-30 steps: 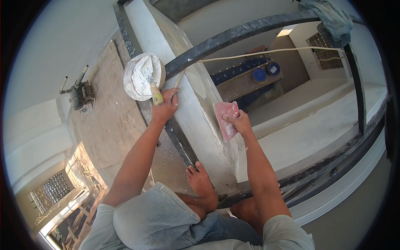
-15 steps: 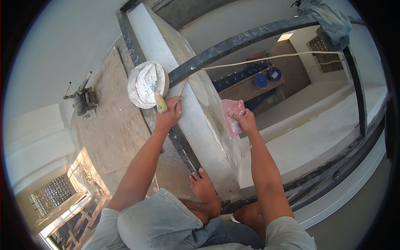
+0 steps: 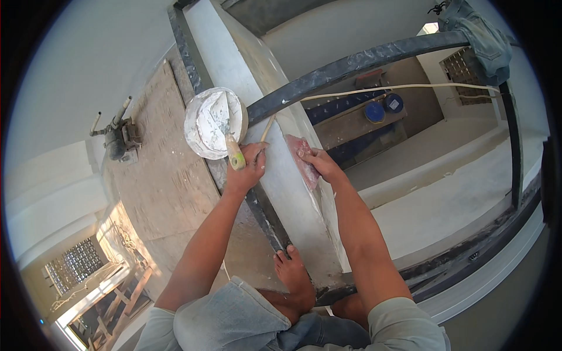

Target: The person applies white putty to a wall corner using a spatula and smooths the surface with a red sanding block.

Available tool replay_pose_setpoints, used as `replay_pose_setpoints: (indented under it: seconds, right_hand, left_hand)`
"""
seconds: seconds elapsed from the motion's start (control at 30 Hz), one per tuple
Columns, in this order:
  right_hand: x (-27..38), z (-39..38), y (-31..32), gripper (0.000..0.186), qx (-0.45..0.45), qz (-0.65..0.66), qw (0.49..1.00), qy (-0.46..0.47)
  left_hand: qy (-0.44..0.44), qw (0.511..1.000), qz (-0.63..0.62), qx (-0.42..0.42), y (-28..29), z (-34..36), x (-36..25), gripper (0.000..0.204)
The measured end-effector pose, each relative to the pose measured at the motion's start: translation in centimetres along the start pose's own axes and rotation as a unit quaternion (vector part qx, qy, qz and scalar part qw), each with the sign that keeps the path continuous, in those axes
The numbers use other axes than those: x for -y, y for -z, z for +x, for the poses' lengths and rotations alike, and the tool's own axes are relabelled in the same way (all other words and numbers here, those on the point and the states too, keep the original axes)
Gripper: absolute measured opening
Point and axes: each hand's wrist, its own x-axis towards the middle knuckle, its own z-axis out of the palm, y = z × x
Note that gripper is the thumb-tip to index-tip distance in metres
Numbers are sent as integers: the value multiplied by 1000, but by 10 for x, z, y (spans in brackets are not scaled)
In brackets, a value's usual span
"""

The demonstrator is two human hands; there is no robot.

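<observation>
My left hand [image 3: 250, 165] is closed beside the round white bucket [image 3: 215, 124] of white paste; what its fingers grip is unclear. A putty knife with a pale, green-marked handle [image 3: 234, 151] lies in the bucket, right by that hand. A pale cable [image 3: 268, 127] runs down to the fingers. My right hand [image 3: 321, 164] is shut on a pink, paste-smeared flat pad [image 3: 298, 153], which lies against the edge of the long white beam [image 3: 246, 70]. My bare foot [image 3: 293, 275] rests on the dark metal bar [image 3: 266, 219] alongside the beam.
A dark frame [image 3: 374, 54] spans an opening above a lower level with a plank [image 3: 345, 131] and two blue lids [image 3: 374, 112]. Denim clothing [image 3: 480, 44] drapes over the frame's right corner. A weathered board [image 3: 155, 164] and pipe fitting [image 3: 117, 137] are at left; window grilles show below.
My right hand has moved left with the pink pad, from over the opening onto the beam's edge. The bucket and left hand appear slightly lower and further right as the view shifts.
</observation>
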Motion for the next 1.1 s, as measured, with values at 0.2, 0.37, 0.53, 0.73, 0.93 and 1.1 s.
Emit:
replay_pose_setpoints:
  seconds: [0.2, 0.37, 0.53, 0.73, 0.93, 1.1]
  right_hand:
    - [3, 2, -4, 66, -33, -82, 996, 7]
    - [-3, -16, 18, 72, -281, -312, 906, 58]
    - [7, -7, 10, 61, -183, -26, 980, 75]
    - [-1, 0, 1, 67, -78, -25, 996, 27]
    - [18, -35, 41, 64, -282, -414, 866, -13]
    - [60, -88, 50, 47, -305, -288, 904, 84]
  left_hand:
    - [9, 1000, -5, 9, 8, 2, 0, 19]
    - [-1, 999, 32, 10, 2, -6, 9, 25]
    - [15, 999, 18, 27, 4, -2, 3, 20]
    - [9, 1000, 1, 23, 4, 1, 3, 19]
    - [30, 999, 16, 35, 5, -4, 3, 19]
    - [31, 999, -8, 3, 4, -2, 5, 20]
